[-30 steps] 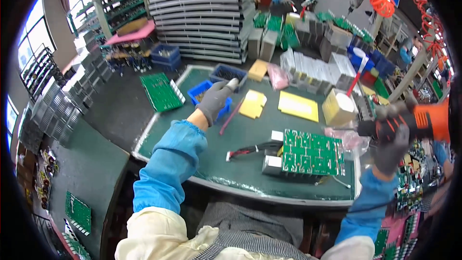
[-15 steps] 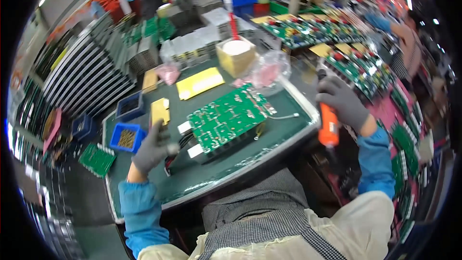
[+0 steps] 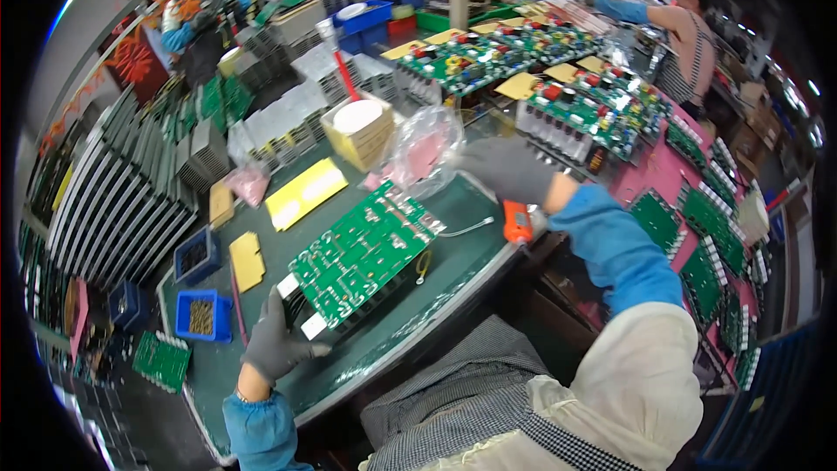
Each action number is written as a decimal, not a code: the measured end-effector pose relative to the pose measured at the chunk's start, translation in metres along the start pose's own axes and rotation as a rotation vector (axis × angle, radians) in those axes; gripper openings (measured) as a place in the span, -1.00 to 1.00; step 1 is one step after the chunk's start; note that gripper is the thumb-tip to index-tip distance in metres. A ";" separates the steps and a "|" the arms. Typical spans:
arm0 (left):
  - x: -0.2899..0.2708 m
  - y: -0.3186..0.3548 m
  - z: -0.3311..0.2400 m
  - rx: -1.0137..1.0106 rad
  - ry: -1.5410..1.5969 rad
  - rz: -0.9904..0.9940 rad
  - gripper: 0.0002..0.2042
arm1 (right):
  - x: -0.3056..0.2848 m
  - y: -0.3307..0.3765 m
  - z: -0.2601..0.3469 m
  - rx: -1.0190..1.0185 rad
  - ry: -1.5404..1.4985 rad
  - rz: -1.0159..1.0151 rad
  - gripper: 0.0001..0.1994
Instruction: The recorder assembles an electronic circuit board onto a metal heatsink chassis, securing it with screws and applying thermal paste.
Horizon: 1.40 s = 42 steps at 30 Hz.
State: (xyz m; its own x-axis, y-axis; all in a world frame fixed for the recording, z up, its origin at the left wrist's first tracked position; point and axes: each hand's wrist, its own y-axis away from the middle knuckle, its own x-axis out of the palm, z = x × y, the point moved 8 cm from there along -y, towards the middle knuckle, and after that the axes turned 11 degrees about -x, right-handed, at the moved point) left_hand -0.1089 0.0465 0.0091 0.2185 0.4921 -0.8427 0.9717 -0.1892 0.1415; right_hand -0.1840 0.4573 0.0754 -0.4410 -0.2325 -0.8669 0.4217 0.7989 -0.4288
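A green circuit board point(image 3: 362, 253) lies on top of a dark unit, white blocks at its left end. My left hand point(image 3: 277, 342), in a grey glove, is at that end, thumb and fingers apart, close to the white blocks. Whether it touches them I cannot tell. My right hand point(image 3: 504, 167), gloved too, is smeared by motion beside the clear plastic bag point(image 3: 427, 148) with pink material inside. Just below it is an orange power screwdriver point(image 3: 517, 222); whether the hand holds it is unclear. A white cable point(image 3: 471, 227) runs from the board's right end.
A blue bin of small brass-coloured parts point(image 3: 201, 315) and a dark-filled bin point(image 3: 197, 257) stand at the left. Yellow sheets point(image 3: 305, 194) and a box with a white round top point(image 3: 359, 126) lie beyond the board. Populated boards point(image 3: 593, 113) line the right; a co-worker point(image 3: 684, 44) stands behind them.
My right hand has swung left and inward to the plastic bag, and the orange screwdriver now shows lower, near the table's edge. My left hand has come nearer the board's end. The view has turned right.
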 end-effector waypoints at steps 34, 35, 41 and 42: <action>0.064 0.066 0.058 -0.852 1.152 0.712 0.09 | 0.109 -0.022 0.092 1.093 -1.512 -0.129 -0.82; 0.059 0.062 0.054 -0.837 1.085 0.662 0.15 | 0.117 -0.019 0.093 1.085 -1.515 -0.108 -0.82; 0.046 0.053 0.056 -0.690 0.845 0.559 0.10 | 0.131 -0.002 0.101 1.360 -1.721 -0.442 -0.76; 0.048 0.051 0.062 -0.653 0.862 0.538 0.11 | 0.149 0.010 0.092 1.320 -1.733 -0.406 -0.71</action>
State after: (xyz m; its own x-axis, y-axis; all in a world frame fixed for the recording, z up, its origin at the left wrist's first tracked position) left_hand -0.0544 0.0084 -0.0565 0.3552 0.9348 -0.0067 0.5455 -0.2014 0.8136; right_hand -0.1726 0.3798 -0.0818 -0.0050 -0.9549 0.2969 0.9828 0.0502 0.1778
